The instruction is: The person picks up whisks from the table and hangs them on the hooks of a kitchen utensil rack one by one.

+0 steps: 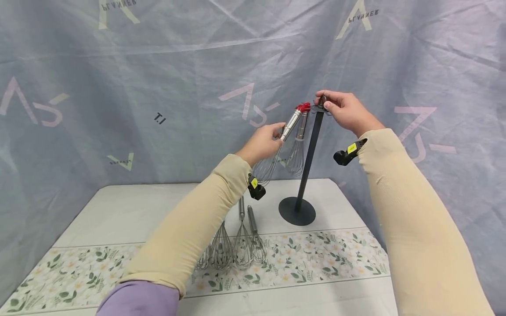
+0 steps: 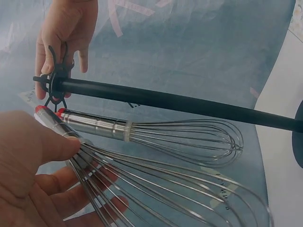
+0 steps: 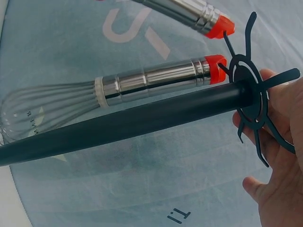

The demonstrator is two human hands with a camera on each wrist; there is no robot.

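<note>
My left hand (image 1: pixel 262 142) pinches a metal whisk (image 1: pixel 291 124) low on its silver handle, thumb on one side and fingers beneath. Its red end (image 3: pixel 220 27) meets the tip of a hook on the black hook stand (image 1: pixel 310 158); whether it is looped on cannot be told. Beside it, a second red-tipped whisk (image 2: pixel 97 124) hangs from the stand's hook ring (image 3: pixel 251 90), wires downward. At the top of the stand, my right hand (image 1: pixel 345 109) grips the small knob with thumb and fingers. The stand leans slightly to the right.
Several all-metal whisks (image 1: pixel 253 219) lie on the table in front of the stand, partly hidden by the left sleeve. A round black base (image 1: pixel 297 211) sits on the white table (image 1: pixel 134 210), which has a floral strip. A grey cloth (image 1: pixel 178 87) hangs behind.
</note>
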